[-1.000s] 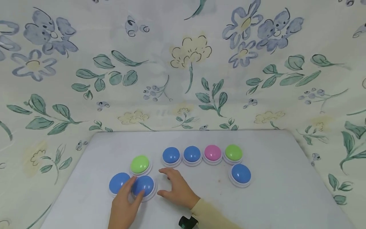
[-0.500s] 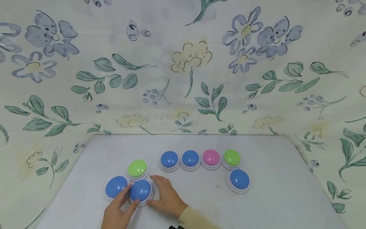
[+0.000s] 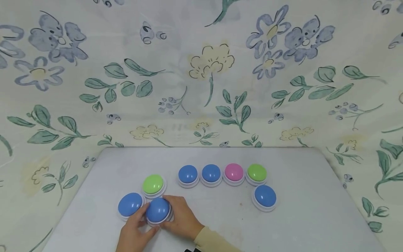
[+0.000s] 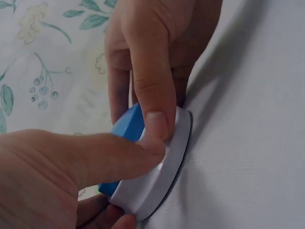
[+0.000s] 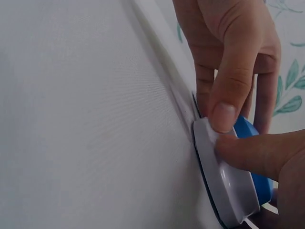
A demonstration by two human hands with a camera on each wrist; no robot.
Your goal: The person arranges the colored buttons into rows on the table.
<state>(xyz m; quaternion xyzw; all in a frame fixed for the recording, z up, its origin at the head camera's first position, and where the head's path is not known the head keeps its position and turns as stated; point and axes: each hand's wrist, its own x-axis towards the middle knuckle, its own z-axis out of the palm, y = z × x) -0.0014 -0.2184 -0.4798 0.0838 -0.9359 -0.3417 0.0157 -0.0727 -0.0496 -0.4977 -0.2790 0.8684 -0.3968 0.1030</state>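
In the head view both hands hold one blue dome-topped push button (image 3: 158, 210) with a white base at the front left of the table. The left hand (image 3: 135, 231) grips its left side and the right hand (image 3: 182, 218) its right. Both thumbs press the near side of the white base (image 4: 136, 198), meeting closely in the left wrist view; fingers curl behind, partly hidden. The right wrist view shows the base's dark underside edge close to the table; whether it touches, I cannot tell. Beside it are another blue button (image 3: 130, 204) and a green button (image 3: 153, 184).
Farther back stands a row: a blue button (image 3: 188, 174), a second blue button (image 3: 211, 173), a pink button (image 3: 234, 172) and a green button (image 3: 257, 172). Another blue button (image 3: 265, 196) sits in front of the row's right end. Floral cloth (image 3: 176, 80) hangs behind the white table (image 3: 299, 217).
The right hand has moved left from beside the blue button and now grips it together with the left hand. The left thumb has shifted down to the base. The other buttons stay put.
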